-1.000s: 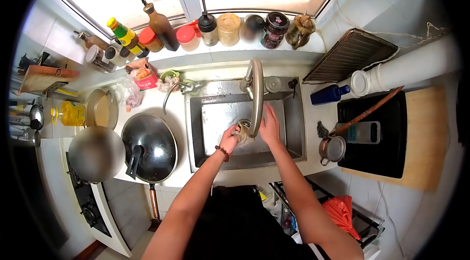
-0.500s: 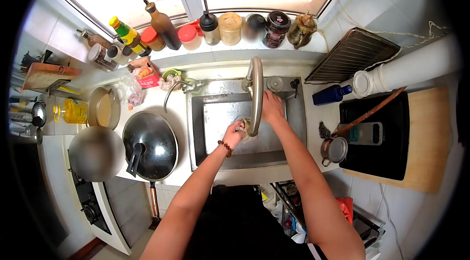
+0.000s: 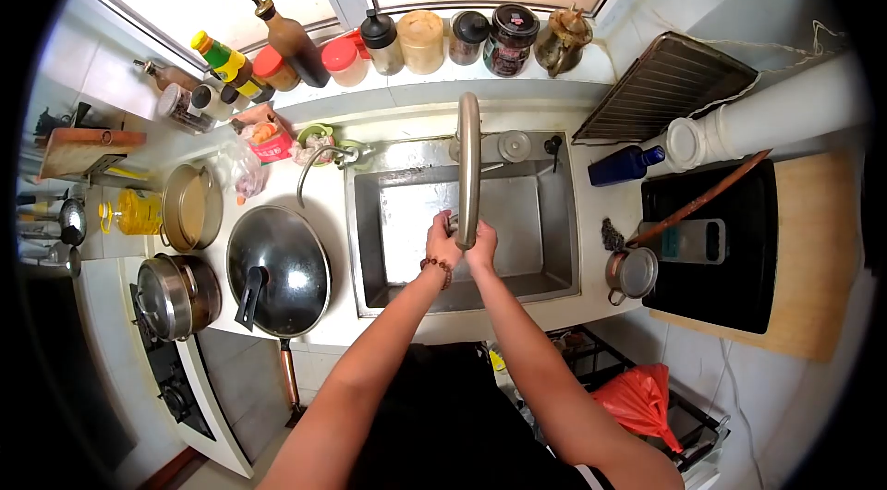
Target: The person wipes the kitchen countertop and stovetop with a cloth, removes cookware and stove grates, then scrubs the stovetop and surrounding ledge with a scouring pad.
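Both hands are over the metal sink (image 3: 513, 291), close together under the end of the curved faucet (image 3: 469, 148). My left hand (image 3: 443, 243), with a beaded bracelet at its wrist, has its fingers closed; what they hold is mostly hidden by the faucet. My right hand (image 3: 481, 250) is just right of the spout, its fingers curled inward and partly covered by it. The cloth-like brown item seen earlier in my left hand cannot be made out now.
Left of the sink are a lidded wok (image 3: 279, 270), a steel pot (image 3: 164, 298) and an oil bottle (image 3: 139, 212). Jars line the sill, including a dark-lidded one (image 3: 511, 39). On the right are a blue bottle (image 3: 625, 166), a small pot (image 3: 637, 273) and a black tray (image 3: 753, 291).
My right hand has come down from the sink's back edge to beside my left hand. My left hand has moved slightly up. The view has shifted a little.
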{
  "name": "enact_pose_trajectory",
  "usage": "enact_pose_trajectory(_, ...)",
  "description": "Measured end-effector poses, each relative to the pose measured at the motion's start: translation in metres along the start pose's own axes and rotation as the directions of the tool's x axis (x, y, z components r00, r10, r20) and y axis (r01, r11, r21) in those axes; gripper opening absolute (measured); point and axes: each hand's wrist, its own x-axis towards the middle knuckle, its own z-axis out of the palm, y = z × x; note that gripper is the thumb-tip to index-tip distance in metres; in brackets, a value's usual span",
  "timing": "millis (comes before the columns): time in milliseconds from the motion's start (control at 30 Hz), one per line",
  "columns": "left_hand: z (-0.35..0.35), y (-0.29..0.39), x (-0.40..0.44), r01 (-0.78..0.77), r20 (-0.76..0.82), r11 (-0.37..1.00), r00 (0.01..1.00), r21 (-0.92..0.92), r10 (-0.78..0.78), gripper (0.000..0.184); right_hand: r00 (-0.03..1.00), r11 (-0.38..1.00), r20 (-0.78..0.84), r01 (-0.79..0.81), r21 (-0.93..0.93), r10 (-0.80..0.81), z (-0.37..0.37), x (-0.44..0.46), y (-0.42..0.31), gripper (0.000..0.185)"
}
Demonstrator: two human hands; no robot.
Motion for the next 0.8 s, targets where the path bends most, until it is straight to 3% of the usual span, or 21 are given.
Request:
enact_pose_trajectory(67, 0.02, -0.061, 0.023, -0.136, 0.033, 0.952, 0.991, 0.275, 0.132, 0.064, 0.989, 0.985, -0.12, -0.068, 0.156, 0.088, 0.002, -0.008, -0.012, 0.024)
enact_pose_trajectory(133, 0.022, -0.021, -0.01, -0.048, -0.096, 0.969, 0.993, 0.243, 0.074, 0.052, 0.992, 0.94, -0.065, -0.077, 0.334, 0.104, 0.004, -0.003, 0.004, 0.02)
enact_pose_trajectory(200, 0.005, -0.02, -0.003, -0.001, -0.073, 0.974, 0.997, 0.228, 0.018, 0.055, 0.993, 0.988, -0.075, 0.101, 0.113, -0.093, 0.016, -0.011, -0.003, 0.021)
enact_pose_trajectory(233, -0.006, -0.031, 0.006, 0.045, -0.046, 0.955, 0.998, 0.293, -0.033, 0.056, 0.993, 0.989, -0.069, 0.1, 0.111, -0.092, 0.022, -0.014, -0.005, 0.021)
enact_pose_trajectory(267, -0.011, -0.038, 0.012, 0.09, -0.022, 0.929, 0.996, 0.358, -0.088, 0.057, 0.983, 0.984, -0.054, 0.176, -0.007, -0.176, 0.026, -0.017, -0.005, 0.023)
enact_pose_trajectory(300, -0.021, -0.012, 0.0, 0.266, -0.082, 0.931, 0.964, 0.249, -0.253, 0.057, 0.965, 0.959, -0.027, 0.254, -0.122, -0.259, 0.029, -0.018, -0.003, 0.026)
enact_pose_trajectory(333, -0.022, -0.014, 0.002, 0.267, -0.086, 0.932, 0.963, 0.245, -0.254, 0.057, 0.965, 0.959, -0.022, 0.256, -0.122, -0.261, 0.031, -0.015, -0.002, 0.026)
enact_pose_trajectory(400, -0.025, -0.028, 0.005, 0.193, -0.027, 0.892, 0.98, 0.409, -0.2, 0.056, 0.98, 0.952, -0.025, 0.184, -0.245, -0.196, 0.036, -0.006, 0.012, 0.028)
enact_pose_trajectory(467, -0.022, -0.034, 0.001, 0.15, -0.047, 0.918, 0.989, 0.366, -0.143, 0.05, 0.979, 0.947, -0.032, 0.187, -0.262, -0.202, 0.04, 0.008, 0.034, 0.035)
enact_pose_trajectory(533, -0.018, -0.027, -0.002, 0.131, -0.031, 0.928, 0.991, 0.348, -0.128, 0.041, 0.99, 0.957, -0.101, -0.121, -0.263, 0.097, 0.04, 0.031, 0.052, 0.043)
enact_pose_trajectory(600, -0.014, -0.022, -0.01, 0.079, -0.06, 0.959, 0.996, 0.273, -0.065, 0.03, 0.993, 0.969, -0.116, -0.051, -0.24, 0.023, 0.026, 0.038, 0.059, 0.05)
enact_pose_trajectory(667, -0.014, -0.016, -0.01, -0.109, -0.006, 0.994, 0.994, -0.02, 0.109, 0.031, 0.997, 0.986, -0.067, 0.031, -0.166, -0.043, 0.016, 0.04, 0.071, 0.045)
enact_pose_trajectory(700, -0.014, -0.025, -0.001, -0.144, 0.02, 0.987, 0.989, -0.063, 0.146, 0.037, 0.995, 0.991, 0.001, -0.101, 0.086, 0.101, 0.009, 0.036, 0.069, 0.036)
enact_pose_trajectory(733, -0.01, -0.036, 0.004, -0.142, 0.02, 0.988, 0.989, -0.066, 0.144, 0.037, 0.995, 0.991, 0.001, -0.102, 0.082, 0.102, 0.008, 0.03, 0.067, 0.036)
enact_pose_trajectory(800, -0.009, -0.023, 0.009, -0.099, -0.012, 0.993, 0.995, -0.071, 0.098, 0.041, 0.977, 0.97, 0.19, -0.136, 0.2, 0.098, 0.012, 0.002, 0.025, 0.028)
